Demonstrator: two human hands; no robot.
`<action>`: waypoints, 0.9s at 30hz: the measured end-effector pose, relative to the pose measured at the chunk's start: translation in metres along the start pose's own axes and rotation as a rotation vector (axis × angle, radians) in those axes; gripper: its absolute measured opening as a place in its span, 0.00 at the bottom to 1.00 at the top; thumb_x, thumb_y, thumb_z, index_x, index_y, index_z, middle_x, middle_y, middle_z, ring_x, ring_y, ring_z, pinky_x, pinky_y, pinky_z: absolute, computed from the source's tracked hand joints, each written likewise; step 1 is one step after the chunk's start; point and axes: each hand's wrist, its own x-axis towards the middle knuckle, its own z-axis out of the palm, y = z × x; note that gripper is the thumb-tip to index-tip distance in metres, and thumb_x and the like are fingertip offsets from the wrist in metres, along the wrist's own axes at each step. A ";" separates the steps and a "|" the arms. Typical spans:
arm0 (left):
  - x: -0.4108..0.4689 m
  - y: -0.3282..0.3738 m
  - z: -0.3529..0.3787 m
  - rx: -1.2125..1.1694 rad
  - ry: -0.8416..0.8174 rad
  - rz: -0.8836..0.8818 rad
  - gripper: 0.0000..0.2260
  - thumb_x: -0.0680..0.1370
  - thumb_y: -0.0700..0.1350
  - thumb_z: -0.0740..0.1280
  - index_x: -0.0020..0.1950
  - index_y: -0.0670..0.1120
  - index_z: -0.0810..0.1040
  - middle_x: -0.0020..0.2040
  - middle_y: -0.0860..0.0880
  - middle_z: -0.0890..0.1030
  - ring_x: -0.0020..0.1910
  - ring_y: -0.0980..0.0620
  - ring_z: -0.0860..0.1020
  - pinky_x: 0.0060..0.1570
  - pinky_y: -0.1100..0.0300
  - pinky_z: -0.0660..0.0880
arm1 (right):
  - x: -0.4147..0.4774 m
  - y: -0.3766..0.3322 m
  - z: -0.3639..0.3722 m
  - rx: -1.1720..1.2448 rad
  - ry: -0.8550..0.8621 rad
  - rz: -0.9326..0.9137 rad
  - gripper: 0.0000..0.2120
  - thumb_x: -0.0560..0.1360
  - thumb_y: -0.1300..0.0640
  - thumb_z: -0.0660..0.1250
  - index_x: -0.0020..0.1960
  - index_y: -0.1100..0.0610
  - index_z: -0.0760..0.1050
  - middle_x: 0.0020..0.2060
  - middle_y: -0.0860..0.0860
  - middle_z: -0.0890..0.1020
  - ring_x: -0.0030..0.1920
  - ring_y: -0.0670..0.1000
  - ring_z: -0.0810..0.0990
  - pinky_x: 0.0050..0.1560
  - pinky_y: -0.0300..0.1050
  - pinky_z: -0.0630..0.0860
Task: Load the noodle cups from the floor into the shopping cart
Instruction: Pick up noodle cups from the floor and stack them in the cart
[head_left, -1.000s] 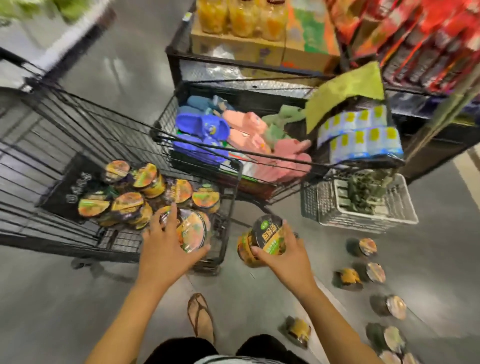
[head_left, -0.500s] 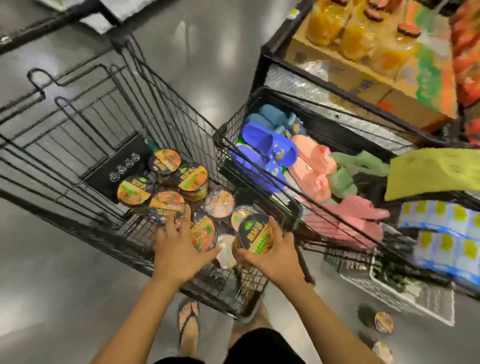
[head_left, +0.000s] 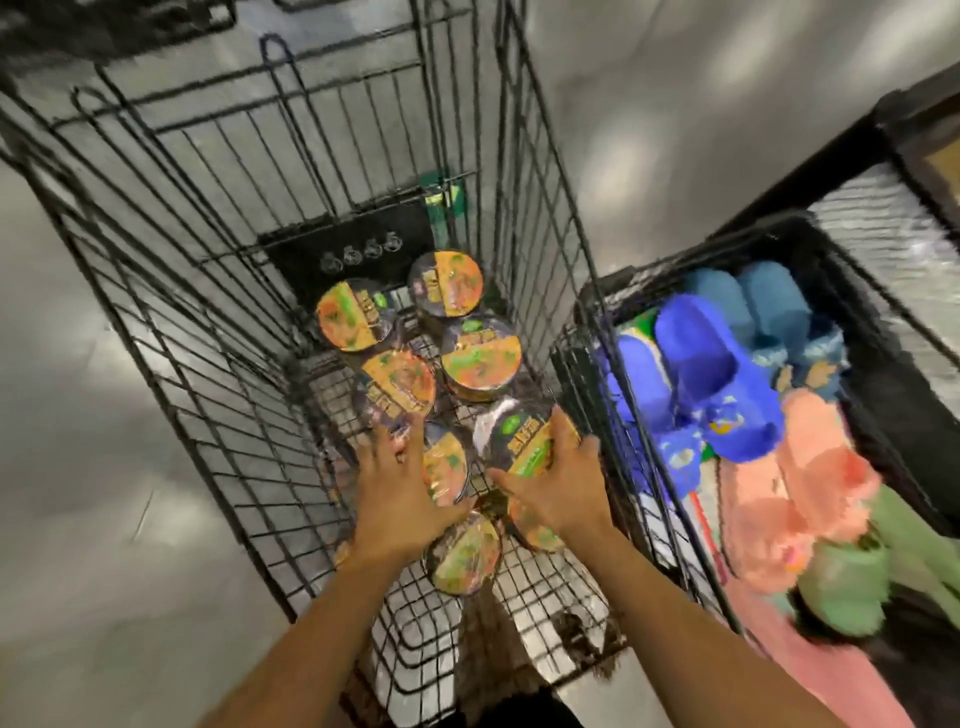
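Noodle cups (head_left: 524, 441), gripped by left hand (head_left: 400, 488), right hand (head_left: 558, 491)

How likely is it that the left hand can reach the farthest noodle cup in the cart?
Probably yes, with a stretch: the left hand is inside the open-topped cart, and nothing covers the farthest cup. It grips a nearer cup, though.

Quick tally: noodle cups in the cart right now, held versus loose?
Orange-lidded round noodle cup in left hand: 1
Dark-sided noodle cup in right hand: 1
Loose noodle cups in black wire shopping cart: 6 visible
Total: 8; blur may hide more.
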 end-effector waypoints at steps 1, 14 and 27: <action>0.006 0.002 0.005 -0.025 -0.026 -0.018 0.55 0.65 0.76 0.63 0.77 0.53 0.35 0.78 0.40 0.44 0.75 0.36 0.49 0.72 0.42 0.53 | 0.010 0.000 0.003 -0.026 -0.003 -0.031 0.60 0.57 0.23 0.68 0.78 0.45 0.44 0.66 0.62 0.61 0.64 0.65 0.69 0.65 0.56 0.70; 0.009 0.005 0.048 -0.046 0.116 -0.049 0.55 0.63 0.75 0.65 0.79 0.54 0.40 0.78 0.40 0.40 0.71 0.33 0.59 0.64 0.42 0.68 | 0.040 0.004 0.025 -0.180 0.040 -0.241 0.59 0.59 0.28 0.72 0.79 0.50 0.47 0.58 0.60 0.63 0.53 0.62 0.71 0.54 0.51 0.75; 0.010 0.009 0.048 -0.088 0.086 -0.078 0.56 0.61 0.78 0.62 0.79 0.53 0.45 0.77 0.40 0.34 0.74 0.33 0.50 0.70 0.39 0.55 | 0.035 0.002 0.020 -0.361 0.044 -0.218 0.59 0.60 0.23 0.66 0.79 0.49 0.44 0.58 0.60 0.65 0.52 0.61 0.73 0.52 0.52 0.75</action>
